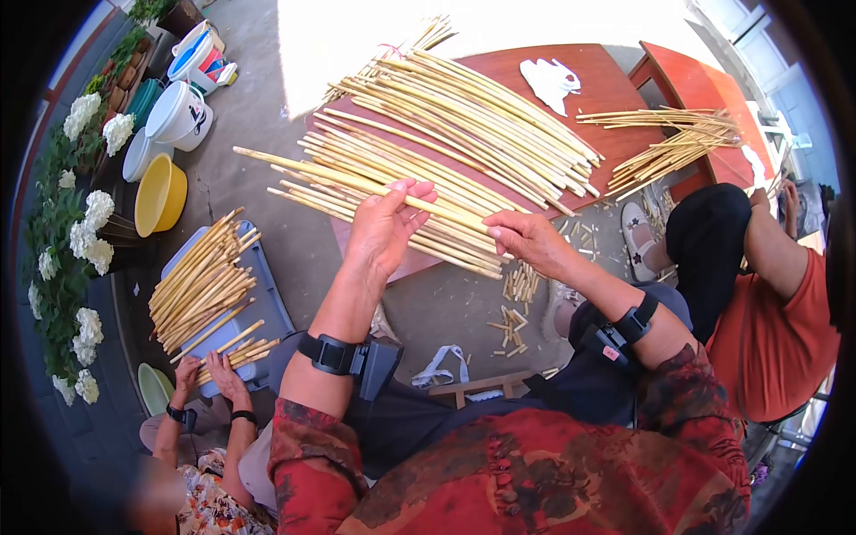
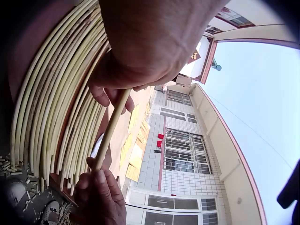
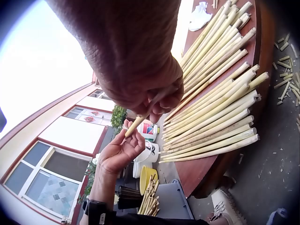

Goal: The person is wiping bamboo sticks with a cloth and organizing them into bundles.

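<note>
In the head view, one long pale stalk (image 1: 459, 215) is held above a bundle of similar stalks. My left hand (image 1: 383, 227), palm turned up, holds it partway along between thumb and loosely bent fingers. Thumb and fingers of my right hand (image 1: 535, 242) pinch its right end. The left wrist view shows the stalk (image 2: 112, 129) slanting between my left hand (image 2: 140, 51) and right hand (image 2: 101, 197). In the right wrist view my right hand (image 3: 136, 75) partly hides the stalk (image 3: 134, 126), and my left hand (image 3: 121, 152) is beyond it.
Many stalks (image 1: 473, 116) cover the red-brown table (image 1: 584, 71), with a white bag (image 1: 549, 82) and another bundle (image 1: 682, 143). Cut pieces (image 1: 522, 283) litter the floor. At left are buckets (image 1: 181, 116), a yellow basin (image 1: 161, 193) and a person's hands (image 1: 225, 374) at a grey-blue tray (image 1: 272, 299). Someone sits at right (image 1: 785, 330).
</note>
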Demonstrator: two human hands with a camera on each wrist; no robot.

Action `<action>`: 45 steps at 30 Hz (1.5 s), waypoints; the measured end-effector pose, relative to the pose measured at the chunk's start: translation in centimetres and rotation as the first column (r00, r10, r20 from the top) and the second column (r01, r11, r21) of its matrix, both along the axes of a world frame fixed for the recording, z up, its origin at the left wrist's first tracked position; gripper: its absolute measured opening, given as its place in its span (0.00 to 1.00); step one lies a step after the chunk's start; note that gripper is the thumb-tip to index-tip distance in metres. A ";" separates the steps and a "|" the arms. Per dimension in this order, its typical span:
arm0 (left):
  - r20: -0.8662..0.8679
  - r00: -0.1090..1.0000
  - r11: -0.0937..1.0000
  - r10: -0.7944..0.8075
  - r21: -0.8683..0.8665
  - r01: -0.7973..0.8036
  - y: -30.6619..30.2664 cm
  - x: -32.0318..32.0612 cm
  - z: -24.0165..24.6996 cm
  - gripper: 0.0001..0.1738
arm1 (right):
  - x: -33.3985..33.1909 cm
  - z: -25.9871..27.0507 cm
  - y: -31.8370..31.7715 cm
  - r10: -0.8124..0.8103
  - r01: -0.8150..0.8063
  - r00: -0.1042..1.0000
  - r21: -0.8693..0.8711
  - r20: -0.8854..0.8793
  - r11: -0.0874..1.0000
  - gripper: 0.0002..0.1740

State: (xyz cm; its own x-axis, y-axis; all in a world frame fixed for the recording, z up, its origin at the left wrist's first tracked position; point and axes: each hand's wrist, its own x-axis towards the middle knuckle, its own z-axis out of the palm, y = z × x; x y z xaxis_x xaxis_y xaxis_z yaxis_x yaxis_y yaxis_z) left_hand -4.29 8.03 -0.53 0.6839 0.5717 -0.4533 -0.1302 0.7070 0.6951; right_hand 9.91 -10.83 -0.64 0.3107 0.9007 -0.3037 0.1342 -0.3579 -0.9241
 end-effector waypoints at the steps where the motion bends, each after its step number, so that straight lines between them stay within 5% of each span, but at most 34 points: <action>1: 0.004 1.000 1.000 0.008 0.006 -0.008 0.7 -0.2 0.2 0.14 | 0.2 0.0 -0.2 0.008 -0.008 1.000 0.006 0.004 1.000 0.12; 8: 0.149 0.898 0.910 0.415 -0.047 -0.413 4.2 -1.5 1.7 0.12 | 1.1 0.3 -2.0 0.231 -0.187 0.940 -0.186 0.252 0.965 0.09; 17: 0.245 0.832 0.867 0.498 -0.110 -0.486 5.4 -2.4 1.8 0.14 | 0.5 -0.5 -2.6 0.441 -0.444 0.830 -0.074 0.341 0.893 0.11; 19: 0.252 0.847 0.883 0.469 -0.101 -0.459 4.8 -2.3 1.8 0.16 | -0.4 -0.4 -2.1 0.400 -0.374 0.904 -0.178 0.149 0.910 0.13; 23: 0.260 0.865 0.903 0.429 -0.094 -0.419 3.0 -0.8 1.6 0.18 | -2.7 1.1 -1.0 0.270 -0.276 0.961 -0.094 -0.065 0.957 0.17; 34: 0.264 0.735 0.776 0.625 -0.105 -0.622 8.7 -5.5 3.2 0.24 | -1.9 1.0 -2.1 0.362 -0.358 0.932 -0.080 0.034 0.930 0.17; 37: 0.244 0.672 0.707 0.699 -0.101 -0.700 9.5 -6.0 3.4 0.23 | -1.6 0.9 -2.6 0.287 -0.294 0.953 -0.068 -0.100 0.953 0.16; 39: 0.333 0.705 0.765 0.626 -0.087 -0.638 9.3 -5.8 2.4 0.20 | -1.5 1.3 -2.5 0.297 -0.297 0.955 -0.084 -0.014 0.951 0.15; 42: 0.111 0.950 0.952 0.290 0.062 -0.298 6.6 -3.1 1.6 0.17 | -1.2 -0.3 -2.4 0.210 -0.207 0.971 -0.040 0.118 0.978 0.14; 45: -0.077 0.997 0.989 -0.033 0.144 0.044 4.4 -1.9 2.2 0.20 | 0.0 -2.3 -1.7 0.079 -0.073 0.963 -0.034 0.256 0.997 0.13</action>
